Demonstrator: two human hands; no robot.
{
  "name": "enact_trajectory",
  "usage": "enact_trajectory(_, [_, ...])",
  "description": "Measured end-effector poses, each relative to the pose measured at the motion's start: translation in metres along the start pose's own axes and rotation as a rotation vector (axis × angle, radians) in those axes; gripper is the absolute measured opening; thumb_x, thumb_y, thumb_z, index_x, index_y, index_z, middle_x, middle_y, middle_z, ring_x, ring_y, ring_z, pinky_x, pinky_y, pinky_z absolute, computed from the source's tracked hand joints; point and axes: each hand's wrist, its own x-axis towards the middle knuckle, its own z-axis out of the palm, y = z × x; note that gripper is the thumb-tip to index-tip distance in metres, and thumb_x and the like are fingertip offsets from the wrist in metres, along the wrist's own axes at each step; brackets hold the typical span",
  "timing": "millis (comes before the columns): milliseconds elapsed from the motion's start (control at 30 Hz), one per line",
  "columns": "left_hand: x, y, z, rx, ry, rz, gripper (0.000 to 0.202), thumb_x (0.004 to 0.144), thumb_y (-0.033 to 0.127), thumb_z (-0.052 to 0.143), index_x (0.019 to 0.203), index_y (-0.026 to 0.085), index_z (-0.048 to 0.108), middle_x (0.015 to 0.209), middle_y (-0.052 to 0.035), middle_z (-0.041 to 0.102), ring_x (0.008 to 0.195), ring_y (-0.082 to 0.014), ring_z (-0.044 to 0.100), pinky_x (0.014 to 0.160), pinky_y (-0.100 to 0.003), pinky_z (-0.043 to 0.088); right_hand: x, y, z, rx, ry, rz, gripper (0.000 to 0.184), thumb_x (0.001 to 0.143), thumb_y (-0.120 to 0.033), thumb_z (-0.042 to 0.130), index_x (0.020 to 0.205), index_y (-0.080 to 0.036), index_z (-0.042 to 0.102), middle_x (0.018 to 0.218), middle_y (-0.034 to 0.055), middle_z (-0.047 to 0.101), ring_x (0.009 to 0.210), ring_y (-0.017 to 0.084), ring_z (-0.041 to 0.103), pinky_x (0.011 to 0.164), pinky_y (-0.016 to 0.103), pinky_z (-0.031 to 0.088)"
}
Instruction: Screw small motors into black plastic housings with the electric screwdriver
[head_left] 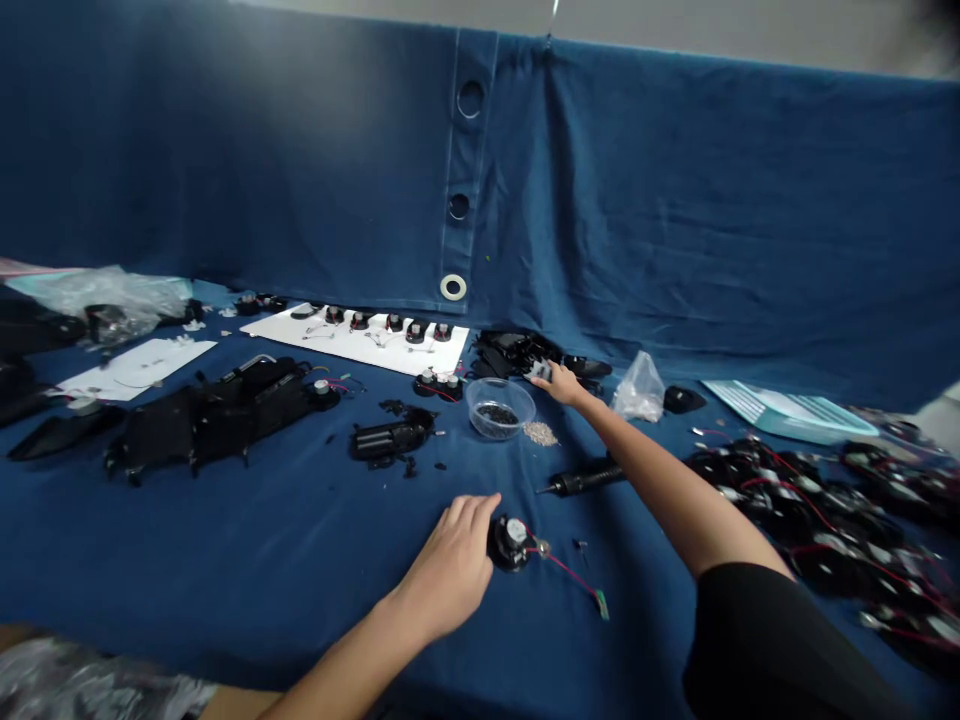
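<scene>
The left hand [450, 565] grasps a round black speaker [510, 542] on the blue surface [225, 590], its red wire [568, 574] running off to the hand's right. A black tool [583, 481] pokes out from under the right forearm. The right hand [562, 385] rests at the edge of a heap of black plastic pieces [510, 352], its grip too unclear to tell. Just left of it sit a clear bowl [499, 408] and loose screws [540, 433]; farther left, a white sheet [360, 342] carries more speakers [415, 332].
</scene>
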Motion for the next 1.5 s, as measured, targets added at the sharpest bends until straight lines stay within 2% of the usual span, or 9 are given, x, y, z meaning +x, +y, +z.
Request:
enact_trajectory(267, [0.002, 0.004, -0.003, 0.043, -0.032, -0.002, 0.065, 0.08, 0.009, 0.041, 0.145, 0.014, 0.036, 0.139, -0.0091, 0.048, 0.127, -0.0241, 0.042, 0.113, -0.041, 0.036, 0.015, 0.032, 0.028, -0.008, 0.07, 0.16, 0.067, 0.078, -0.036, 0.074, 0.131, -0.005, 0.048, 0.136, 0.0308, 0.041, 0.129, 0.044, 0.039, 0.104, 0.052, 0.033])
enact_trajectory(567, [0.001, 0.004, -0.001, 0.026, 0.008, 0.025, 0.055, 0.086, 0.011, 0.042, 0.14, 0.017, 0.04, 0.135, -0.0087, 0.051, 0.123, -0.0247, 0.046, 0.107, -0.044, 0.042, -0.005, 0.023, -0.002, 0.413, 0.17, 0.172, 0.032, 0.084, -0.034, 0.061, 0.105, -0.011, 0.055, 0.107, 0.0147, 0.062, 0.102, 0.025, 0.058, 0.096, 0.041, 0.042])
enact_trajectory(667, [0.002, 0.0, -0.006, -0.034, 0.099, 0.011, 0.046, 0.089, 0.012, 0.041, 0.135, 0.02, 0.046, 0.132, -0.0083, 0.055, 0.123, -0.0248, 0.049, 0.106, -0.047, 0.042, -0.021, -0.002, -0.026, 0.643, 0.164, 0.12, 0.039, 0.085, -0.045, 0.054, 0.108, -0.012, 0.054, 0.103, 0.012, 0.064, 0.094, 0.022, 0.06, 0.09, 0.039, 0.046])
enact_trajectory(767, [0.01, -0.004, -0.019, -0.192, 0.336, -0.008, 0.036, 0.094, 0.021, 0.044, 0.13, 0.022, 0.048, 0.13, -0.0085, 0.058, 0.122, -0.0229, 0.052, 0.107, -0.046, 0.042, -0.062, -0.046, -0.042, 0.872, 0.07, 0.0, 0.05, 0.081, -0.05, 0.054, 0.116, -0.015, 0.051, 0.106, 0.0102, 0.065, 0.092, 0.02, 0.062, 0.085, 0.035, 0.05])
enact_trajectory(867, [0.023, -0.002, -0.034, -0.458, 0.56, -0.024, 0.06, 0.091, 0.036, 0.057, 0.143, 0.021, 0.031, 0.148, -0.0121, 0.043, 0.135, -0.0224, 0.044, 0.112, -0.041, 0.039, -0.125, -0.103, -0.042, 1.026, -0.111, -0.135, 0.052, 0.074, -0.052, 0.064, 0.113, -0.018, 0.056, 0.104, 0.0066, 0.066, 0.091, 0.018, 0.063, 0.083, 0.031, 0.051])
enact_trajectory(1000, [0.03, 0.009, -0.044, -0.644, 0.445, -0.006, 0.068, 0.09, 0.044, 0.06, 0.146, 0.018, 0.031, 0.149, -0.0129, 0.043, 0.138, -0.0231, 0.044, 0.115, -0.038, 0.037, -0.201, -0.16, -0.037, 1.185, -0.317, -0.322, 0.04, 0.085, -0.05, 0.059, 0.111, -0.019, 0.058, 0.098, 0.0043, 0.065, 0.085, 0.015, 0.061, 0.082, 0.03, 0.051])
enact_trajectory(1200, [0.014, -0.006, -0.049, -0.56, 0.53, -0.068, 0.05, 0.1, 0.041, 0.04, 0.145, 0.023, 0.033, 0.138, -0.0108, 0.055, 0.115, -0.0199, 0.062, 0.095, -0.037, 0.053, -0.237, -0.153, -0.056, 0.505, 0.174, -0.5, 0.035, 0.099, -0.036, 0.044, 0.128, -0.021, 0.057, 0.119, 0.0108, 0.058, 0.115, 0.021, 0.052, 0.104, 0.041, 0.039])
enact_trajectory(1367, [0.034, -0.035, -0.052, -0.181, 0.128, -0.006, 0.043, 0.096, 0.042, 0.048, 0.133, 0.02, 0.05, 0.128, -0.0102, 0.062, 0.119, -0.0245, 0.059, 0.104, -0.044, 0.045, -0.245, -0.131, -0.057, 0.115, -0.227, -0.545, 0.032, 0.091, -0.035, 0.061, 0.118, -0.018, 0.062, 0.105, 0.0097, 0.065, 0.094, 0.022, 0.062, 0.082, 0.033, 0.048])
enact_trajectory(1500, [0.05, -0.047, -0.048, -0.104, 0.034, 0.045, 0.053, 0.095, 0.051, 0.047, 0.138, 0.021, 0.045, 0.133, -0.0102, 0.058, 0.121, -0.0261, 0.056, 0.104, -0.044, 0.044, -0.248, -0.119, -0.052, 0.118, -0.381, -0.48, 0.034, 0.086, -0.041, 0.067, 0.113, -0.021, 0.064, 0.1, 0.0064, 0.064, 0.078, 0.017, 0.062, 0.069, 0.027, 0.045])
